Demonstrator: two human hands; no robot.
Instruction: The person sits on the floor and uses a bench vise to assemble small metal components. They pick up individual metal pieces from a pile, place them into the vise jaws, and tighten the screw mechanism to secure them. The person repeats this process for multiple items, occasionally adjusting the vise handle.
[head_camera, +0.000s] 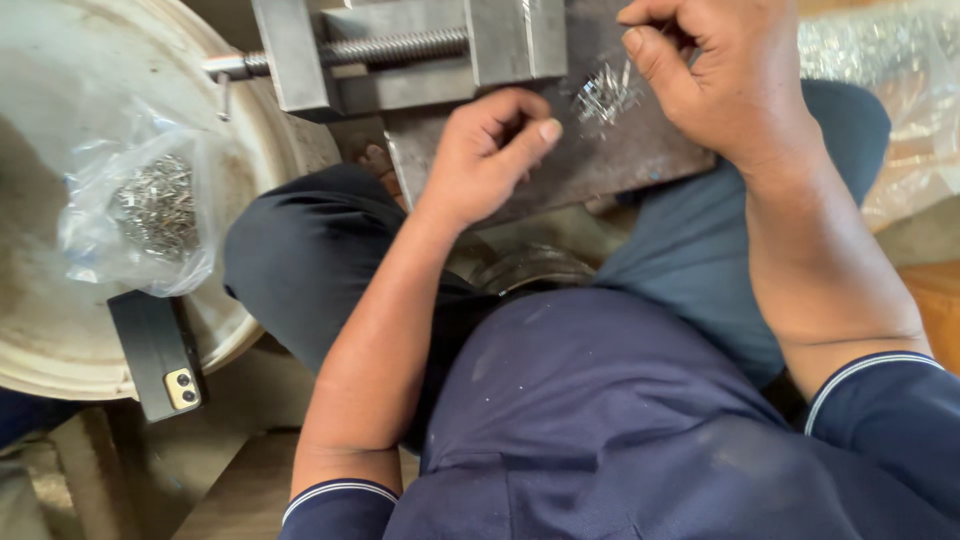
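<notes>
A small heap of thin shiny metal pins (605, 95) lies on a dark steel plate (640, 150) that rests across my lap. A grey metal vise (410, 50) with a threaded screw stands at the plate's far end. My left hand (485, 155) rests on the plate just left of the pins, fingers curled, thumb stretched toward them; whether it pinches anything is hidden. My right hand (720, 80) hovers over the plate's right part, fingers curled at the top edge, and what it holds cannot be seen.
A clear plastic bag (140, 210) of similar metal pieces lies in a round cream basin (250, 150) at left. A dark phone (160, 355) leans on the basin's rim. More clear plastic (900, 90) with shiny bits sits at right.
</notes>
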